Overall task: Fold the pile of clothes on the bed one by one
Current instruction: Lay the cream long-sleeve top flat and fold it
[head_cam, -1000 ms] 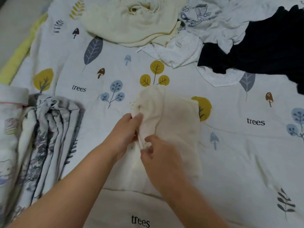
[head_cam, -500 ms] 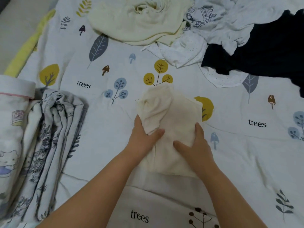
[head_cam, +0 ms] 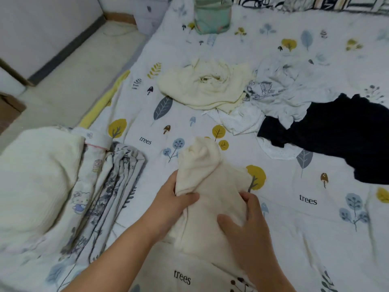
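Observation:
A small cream garment (head_cam: pixel 207 182), partly folded, lies in front of me on the printed bedsheet (head_cam: pixel 315 228). My left hand (head_cam: pixel 170 202) grips its left edge, thumb over the cloth. On the garment's right side my right hand (head_cam: pixel 245 220) holds the fabric between thumb and curled fingers. Farther back lies the unfolded pile: a pale yellow garment (head_cam: pixel 202 85), a white printed top (head_cam: pixel 280 87), a white dotted piece (head_cam: pixel 240 121) and a black garment (head_cam: pixel 341 133).
Folded clothes (head_cam: pixel 117 182) with grey floral print and a cream blanket (head_cam: pixel 35 175) lie at the left. A mint green bag (head_cam: pixel 211 16) stands at the far end. The bed's left edge (head_cam: pixel 105 102) drops to the floor.
The view has lifted and widened, showing more of the bed. Both hands have closed onto the cream garment's sides and its upper part now bunches upward.

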Demonstrator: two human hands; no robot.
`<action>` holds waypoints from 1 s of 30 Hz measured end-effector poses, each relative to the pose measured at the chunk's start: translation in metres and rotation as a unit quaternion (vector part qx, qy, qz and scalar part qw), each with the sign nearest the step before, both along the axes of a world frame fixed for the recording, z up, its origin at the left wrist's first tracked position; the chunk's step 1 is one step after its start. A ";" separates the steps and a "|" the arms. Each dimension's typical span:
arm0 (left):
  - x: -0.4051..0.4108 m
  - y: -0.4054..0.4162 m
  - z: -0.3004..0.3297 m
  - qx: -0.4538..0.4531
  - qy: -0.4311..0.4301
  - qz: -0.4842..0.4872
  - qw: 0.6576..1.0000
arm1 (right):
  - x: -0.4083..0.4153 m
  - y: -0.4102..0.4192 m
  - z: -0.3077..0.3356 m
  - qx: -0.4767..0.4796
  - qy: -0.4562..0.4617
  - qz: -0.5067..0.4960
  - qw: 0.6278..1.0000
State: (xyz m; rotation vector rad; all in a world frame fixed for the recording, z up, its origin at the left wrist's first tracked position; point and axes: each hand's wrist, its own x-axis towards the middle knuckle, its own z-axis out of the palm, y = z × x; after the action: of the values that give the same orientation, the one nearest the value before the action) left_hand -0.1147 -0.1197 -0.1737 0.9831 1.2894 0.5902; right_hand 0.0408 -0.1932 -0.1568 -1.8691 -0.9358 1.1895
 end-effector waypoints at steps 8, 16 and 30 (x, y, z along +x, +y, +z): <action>-0.061 -0.005 0.101 0.059 -0.022 0.053 0.997 | -0.059 0.008 0.098 0.037 0.000 0.033 0.999; -0.188 0.022 0.155 0.084 -0.018 0.057 0.995 | -0.178 0.040 0.134 0.083 0.037 0.071 0.993; -0.381 0.091 0.094 -0.008 0.032 0.112 0.993 | -0.376 0.112 0.074 -0.035 0.125 0.082 0.988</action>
State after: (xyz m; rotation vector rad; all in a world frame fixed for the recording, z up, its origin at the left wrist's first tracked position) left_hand -0.4956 -0.0287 -0.0798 0.8559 1.4708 0.7226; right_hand -0.3348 -0.0808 -0.0827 -1.6716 -0.9298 1.5349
